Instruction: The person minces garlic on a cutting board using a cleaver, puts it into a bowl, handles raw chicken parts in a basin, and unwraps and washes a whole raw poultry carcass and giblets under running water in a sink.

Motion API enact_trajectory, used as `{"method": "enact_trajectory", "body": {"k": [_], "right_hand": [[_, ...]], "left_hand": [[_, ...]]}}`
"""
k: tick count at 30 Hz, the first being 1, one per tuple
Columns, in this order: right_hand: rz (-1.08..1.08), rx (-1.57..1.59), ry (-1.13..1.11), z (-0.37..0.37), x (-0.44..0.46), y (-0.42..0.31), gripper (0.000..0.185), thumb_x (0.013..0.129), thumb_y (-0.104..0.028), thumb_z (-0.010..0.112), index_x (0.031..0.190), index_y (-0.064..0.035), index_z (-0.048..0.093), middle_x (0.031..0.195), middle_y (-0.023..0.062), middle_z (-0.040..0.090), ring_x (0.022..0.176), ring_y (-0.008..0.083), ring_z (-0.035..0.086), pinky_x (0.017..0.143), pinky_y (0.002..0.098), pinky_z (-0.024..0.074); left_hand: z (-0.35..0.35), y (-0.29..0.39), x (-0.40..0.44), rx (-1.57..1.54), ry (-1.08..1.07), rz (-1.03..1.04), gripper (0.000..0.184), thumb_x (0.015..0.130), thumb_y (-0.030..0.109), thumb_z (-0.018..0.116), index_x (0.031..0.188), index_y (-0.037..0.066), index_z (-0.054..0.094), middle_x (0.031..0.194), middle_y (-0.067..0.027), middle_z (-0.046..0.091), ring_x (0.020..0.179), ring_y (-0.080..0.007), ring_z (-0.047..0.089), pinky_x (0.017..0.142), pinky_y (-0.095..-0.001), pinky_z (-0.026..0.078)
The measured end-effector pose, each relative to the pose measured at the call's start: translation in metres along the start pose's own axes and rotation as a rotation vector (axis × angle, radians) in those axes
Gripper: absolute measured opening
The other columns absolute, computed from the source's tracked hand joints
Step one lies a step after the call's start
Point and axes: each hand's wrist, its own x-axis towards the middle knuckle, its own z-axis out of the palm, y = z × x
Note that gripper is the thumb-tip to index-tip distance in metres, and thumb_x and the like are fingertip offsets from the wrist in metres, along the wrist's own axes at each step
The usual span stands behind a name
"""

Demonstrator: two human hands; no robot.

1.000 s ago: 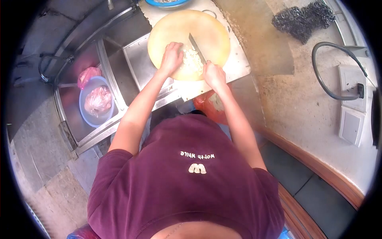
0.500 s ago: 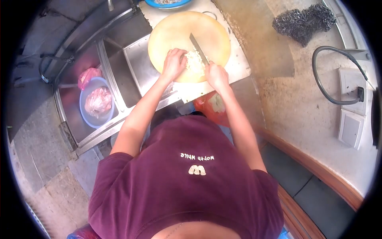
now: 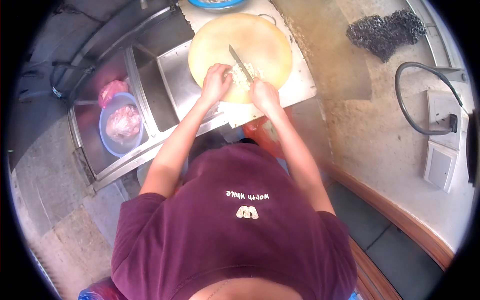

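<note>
A round yellowish cutting board (image 3: 262,42) carries a small pile of finely chopped pale food (image 3: 238,79), its kind too small to tell. My right hand (image 3: 264,95) is wrapped round the handle of a knife (image 3: 240,62). The blade points up and to the left, lying across the pile with pieces on both sides. At the pile's left edge, my left hand (image 3: 216,82) rests on the board with its fingers bent and drawn together. Whatever is under those fingertips is hidden.
Left of the board is a metal sink (image 3: 150,80), with a blue-rimmed basin (image 3: 103,137) holding a bag of pinkish food (image 3: 123,123). A pink bag (image 3: 111,92) lies behind it. Beyond the board sits a blue bowl (image 3: 220,6). Black mesh (image 3: 385,32) and a cable (image 3: 400,100) are at right.
The knife and my right hand have shifted left, and the blade now crosses the chopped pile instead of its right edge. My left hand stays nearly in place.
</note>
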Motion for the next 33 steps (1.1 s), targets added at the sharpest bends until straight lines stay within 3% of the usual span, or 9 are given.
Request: {"method": "enact_trajectory", "body": {"k": [7,22,24,28,30,33], "right_hand": [[-0.047,0.023,0.015,-0.002,-0.011,-0.012,0.028,0.088,-0.019,0.042,0.085,0.0043,0.058,0.079,0.0266,0.061,0.080,0.0406,0.061,0.074,0.0487,0.0461],[-0.012,0.046,-0.052,0.002,-0.010,-0.014,0.030,0.088,-0.019,0.041,0.091,0.0035,0.060,0.083,0.0268,0.062,0.083,0.0405,0.061,0.077,0.0474,0.0462],[0.027,0.037,-0.084,0.000,-0.003,-0.011,0.028,0.087,-0.015,0.040,0.091,0.0029,0.061,0.086,0.0258,0.062,0.087,0.0392,0.061,0.080,0.0462,0.0464],[0.033,0.064,-0.012,-0.009,-0.007,-0.004,0.030,0.089,-0.019,0.041,0.093,0.0031,0.061,0.085,0.0262,0.062,0.087,0.0406,0.060,0.081,0.0467,0.0458],[0.047,0.070,0.000,-0.002,-0.001,0.004,0.030,0.088,-0.020,0.042,0.094,0.0037,0.060,0.084,0.0272,0.062,0.086,0.0422,0.059,0.082,0.0476,0.0448],[0.004,0.291,-0.001,0.017,0.014,0.033,0.030,0.090,-0.025,0.044,0.083,0.0019,0.057,0.059,0.0148,0.058,0.046,0.0272,0.057,0.045,0.0375,0.0471]], "left_hand": [[-0.009,0.012,-0.010,-0.144,-0.032,-0.176,0.025,0.077,0.008,0.061,0.100,0.000,0.057,0.096,-0.0163,0.057,0.092,-0.0296,0.058,0.082,-0.0366,0.046],[-0.008,0.006,-0.022,-0.131,0.030,-0.115,0.019,0.080,0.004,0.055,0.098,-0.001,0.054,0.095,-0.0159,0.056,0.090,-0.0291,0.058,0.079,-0.0366,0.047],[-0.003,0.011,-0.022,-0.141,0.054,-0.111,0.020,0.080,0.004,0.055,0.099,-0.001,0.054,0.097,-0.0163,0.056,0.095,-0.0302,0.056,0.082,-0.0372,0.045],[0.004,0.022,-0.021,-0.030,0.042,-0.049,0.023,0.080,0.006,0.056,0.102,-0.002,0.053,0.102,-0.0169,0.054,0.104,-0.0322,0.050,0.089,-0.0377,0.040],[0.009,0.027,-0.020,-0.052,0.009,-0.058,0.030,0.083,0.011,0.054,0.110,-0.002,0.051,0.112,-0.0178,0.052,0.113,-0.0334,0.045,0.094,-0.0404,0.036],[0.020,0.043,-0.017,0.002,0.004,0.030,0.042,0.087,0.021,0.049,0.123,-0.001,0.045,0.128,-0.0183,0.045,0.123,-0.0342,0.037,0.101,-0.0453,0.028]]}}
